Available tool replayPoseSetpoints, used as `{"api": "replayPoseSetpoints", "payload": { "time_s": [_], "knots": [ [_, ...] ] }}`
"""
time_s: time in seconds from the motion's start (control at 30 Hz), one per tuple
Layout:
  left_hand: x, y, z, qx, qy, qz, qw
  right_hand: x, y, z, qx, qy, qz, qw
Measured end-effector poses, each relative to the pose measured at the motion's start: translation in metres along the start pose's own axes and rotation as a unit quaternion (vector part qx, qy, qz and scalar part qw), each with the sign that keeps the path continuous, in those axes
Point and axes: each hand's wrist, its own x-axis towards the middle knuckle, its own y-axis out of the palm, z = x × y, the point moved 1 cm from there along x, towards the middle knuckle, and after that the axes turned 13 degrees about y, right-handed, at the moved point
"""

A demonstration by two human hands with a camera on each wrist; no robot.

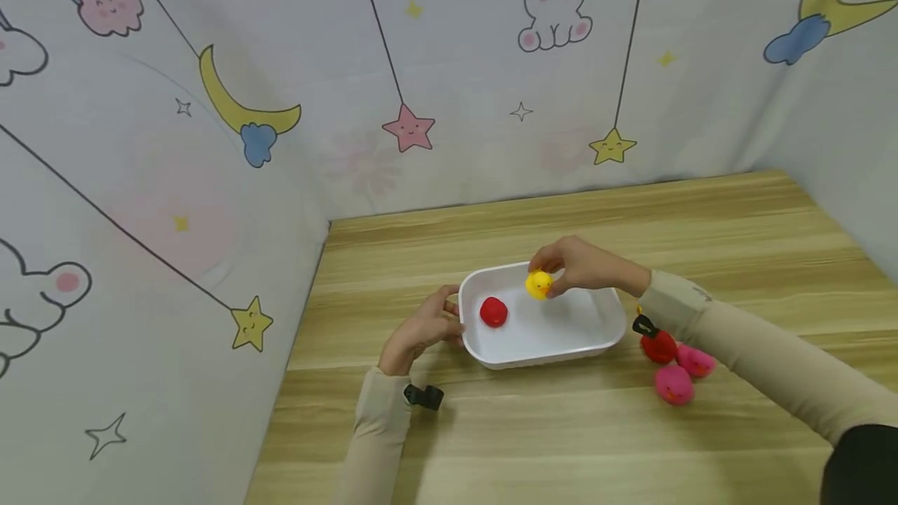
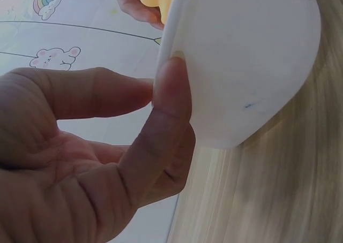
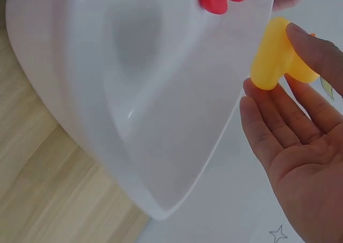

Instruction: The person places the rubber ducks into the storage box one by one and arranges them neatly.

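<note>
Over a white plastic tub (image 1: 554,333), my right hand (image 1: 585,263) pinches a yellow rubber duck (image 1: 539,284) between thumb and fingers. The right wrist view shows the yellow duck (image 3: 270,55) held above the tub's rim. My left hand (image 1: 424,327) grips the tub's left end; in the left wrist view, thumb and finger of this hand (image 2: 134,130) pinch the rim of the tub (image 2: 252,55). Inside the tub, toward its left end, lies a red rubber duck (image 1: 494,312), partly seen in the right wrist view too.
Right of the tub, under my right forearm, sit a red duck (image 1: 659,347) and two pink ducks, one (image 1: 674,385) nearer me and one (image 1: 696,361) farther right. The wood-grain table (image 1: 533,443) meets a printed cloth backdrop (image 1: 477,162) behind and at the left.
</note>
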Motion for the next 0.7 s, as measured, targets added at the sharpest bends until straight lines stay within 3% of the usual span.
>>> {"api": "replayPoseSetpoints", "payload": {
  "time_s": [0.3,0.7],
  "knots": [
    [0.002,0.000,-0.001,0.001,0.007,-0.001,1.0000,0.012,0.005,0.001,-0.005,-0.023,0.017,0.9996],
    [0.002,0.002,-0.002,0.005,0.003,-0.010,0.9999,0.022,0.013,-0.007,-0.042,0.001,0.034,0.9985]
  ]
}}
